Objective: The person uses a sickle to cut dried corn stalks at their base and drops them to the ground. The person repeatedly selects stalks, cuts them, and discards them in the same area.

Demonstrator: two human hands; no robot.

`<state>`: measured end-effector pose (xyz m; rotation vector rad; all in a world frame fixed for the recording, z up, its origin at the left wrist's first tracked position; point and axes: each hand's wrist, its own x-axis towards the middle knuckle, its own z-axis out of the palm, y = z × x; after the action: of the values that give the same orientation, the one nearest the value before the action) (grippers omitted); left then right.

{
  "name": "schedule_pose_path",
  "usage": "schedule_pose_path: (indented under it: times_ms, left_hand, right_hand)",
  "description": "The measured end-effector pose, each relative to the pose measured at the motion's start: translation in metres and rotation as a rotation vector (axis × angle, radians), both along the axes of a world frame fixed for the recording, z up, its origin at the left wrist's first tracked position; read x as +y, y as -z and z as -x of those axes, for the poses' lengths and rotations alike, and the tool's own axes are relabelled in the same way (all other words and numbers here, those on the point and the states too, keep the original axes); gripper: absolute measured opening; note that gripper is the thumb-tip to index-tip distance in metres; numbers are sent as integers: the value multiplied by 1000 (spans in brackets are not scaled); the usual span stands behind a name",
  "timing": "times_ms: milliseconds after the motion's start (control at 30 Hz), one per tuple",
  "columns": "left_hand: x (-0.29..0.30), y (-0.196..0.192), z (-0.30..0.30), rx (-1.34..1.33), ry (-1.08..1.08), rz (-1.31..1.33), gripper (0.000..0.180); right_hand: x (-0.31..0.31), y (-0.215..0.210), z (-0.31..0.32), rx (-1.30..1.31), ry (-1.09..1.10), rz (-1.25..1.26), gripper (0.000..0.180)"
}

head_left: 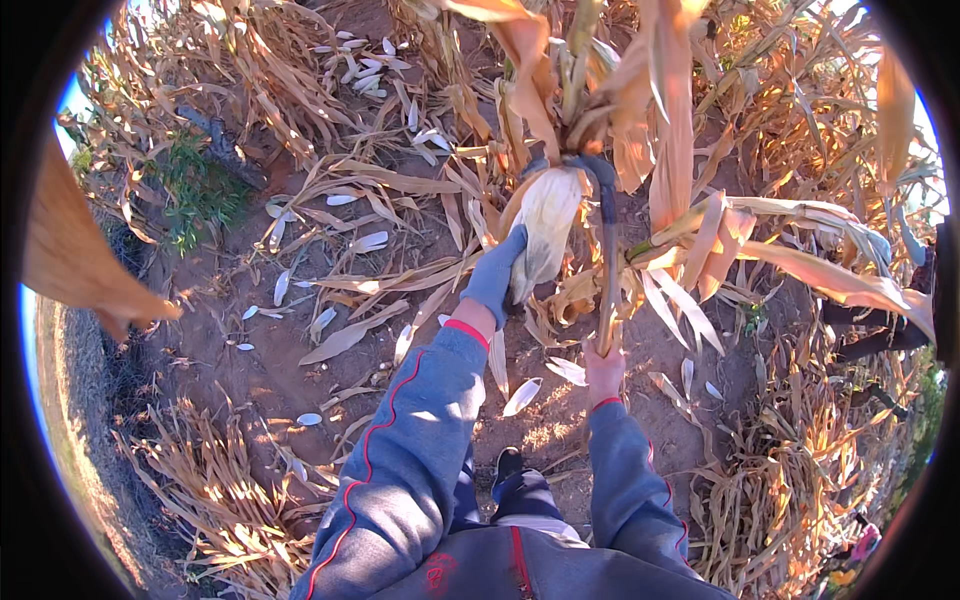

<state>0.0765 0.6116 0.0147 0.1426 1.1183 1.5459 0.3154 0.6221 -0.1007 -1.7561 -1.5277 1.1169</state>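
My left hand point(494, 272), in a grey-blue glove, is closed on a corn ear point(550, 225) in its pale dry husk. The ear hangs tip down beside a standing corn stalk point(578, 75) with long tan leaves. My right hand point(603, 372), bare, grips the lower end of the wooden handle of a sickle point(608, 255). Its dark curved head reaches up to the stalk, just above the ear's base. Part of the blade is hidden behind the stalk and ear, so I cannot tell whether it touches them.
Dry stalks lie heaped at the lower left point(230, 490) and lower right point(800, 490). White husk pieces point(370, 240) litter the brown soil. A large dry leaf point(90, 250) hangs close at left. Dark clothing of another person point(880, 330) shows at the right edge.
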Motion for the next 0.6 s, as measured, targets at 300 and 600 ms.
schedule_pose_path:
  times_ms: [300, 600]
  left_hand:
    - [24, -28, -11, -6, -30, 59, 46]
    - [-1, -17, -58, -224, -161, 50, 60]
  right_hand:
    - [72, -60, 21, 442, 61, -41, 23]
    - [32, -85, 2, 141, -53, -204, 17]
